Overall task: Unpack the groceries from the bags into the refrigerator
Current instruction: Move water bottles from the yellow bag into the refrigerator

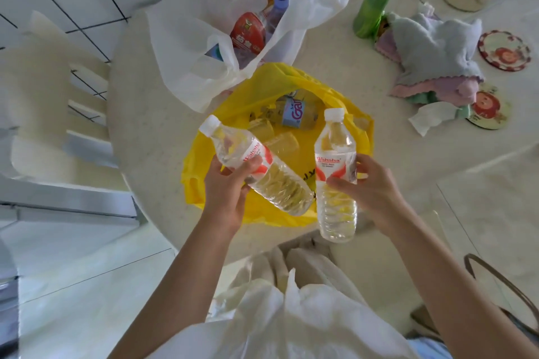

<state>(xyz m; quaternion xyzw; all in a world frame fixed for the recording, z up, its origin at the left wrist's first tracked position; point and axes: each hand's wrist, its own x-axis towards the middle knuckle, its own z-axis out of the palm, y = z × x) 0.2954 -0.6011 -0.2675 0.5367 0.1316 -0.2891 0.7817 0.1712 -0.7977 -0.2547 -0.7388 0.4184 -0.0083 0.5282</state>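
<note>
Two water bottles are being held up over the yellow bag (204, 154).

White plastic (280, 318) is lying closest, low in the view. Next, the left hand (226, 186) is wrapped around a tilted water bottle (259, 166), and the right hand (376, 183) is wrapped around an upright water bottle (335, 175). Both bottles are being held above the yellow bag on the table (140, 114), where a blue-label bottle (296, 114) is still lying. Farther back, more groceries are waiting in the white bag (186, 38). The refrigerator is not being shown. To do this step well, each bottle should probably be gripped firmly around its middle and carried upright, so neither is dropped.
</note>
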